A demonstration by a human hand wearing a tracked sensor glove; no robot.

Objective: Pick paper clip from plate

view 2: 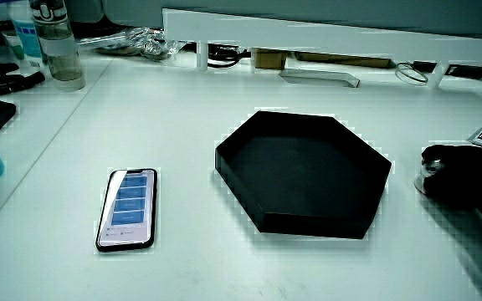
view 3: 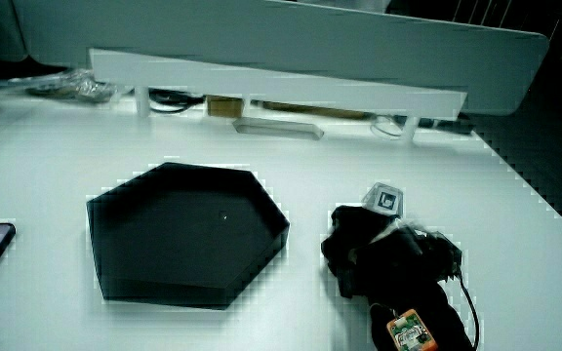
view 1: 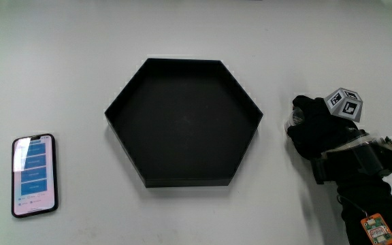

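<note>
Just beside the black hexagonal plate (view 1: 182, 122), the hand (view 1: 315, 129) rests on the white table (view 1: 73, 68), fingers curled together into a loose fist; whether anything sits inside them I cannot tell. No paper clip can be made out, though a pale speck in the plate shows in a side view, too small to identify. A smartphone (view 1: 34, 175) lies screen-up, well apart from the hand, with the plate between them.

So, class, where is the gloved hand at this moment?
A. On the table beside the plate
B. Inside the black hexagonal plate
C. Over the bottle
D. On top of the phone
A: the hand rests on the table beside the hexagonal plate, outside its rim, well away from the phone.
</note>
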